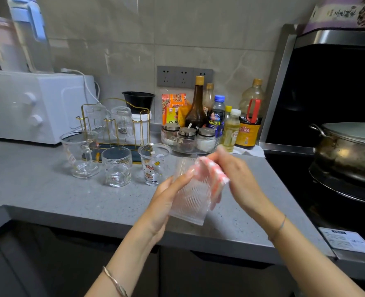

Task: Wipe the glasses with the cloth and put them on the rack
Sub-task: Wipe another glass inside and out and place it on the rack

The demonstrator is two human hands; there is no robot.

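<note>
1. The left hand [166, 202] is grasping the ribbed glass [190, 202] round its side. It is holding the glass clear above the surface [49, 189] and tilting the mouth away from the person, likely so that the rim is facing the other hand.
2. The right hand [239, 179] is clenching the pink-and-white cloth [211, 176] and pressing it against the glass's upper edge, on the side away from the left hand. Blur is hiding whether the cloth is reaching inside the mouth or only rubbing the outer wall.
3. Gripping with one hand and rubbing with the other is letting the glass turn against the cloth, so I judge this to be the wiping step, not the placing.
4. Beyond the left hand and to its left, a mug [80, 154], a tumbler [117, 167] and a printed cup [155, 163] are standing mouth-up on the surface, probably waiting their turn.
5. Further from the left hand, behind those three, the rack [143, 125] is carrying two upturned glasses [121, 121] on its pegs, mouths down so they can drain. Its nearer pegs are showing bare, ready for the one in hand.
</note>
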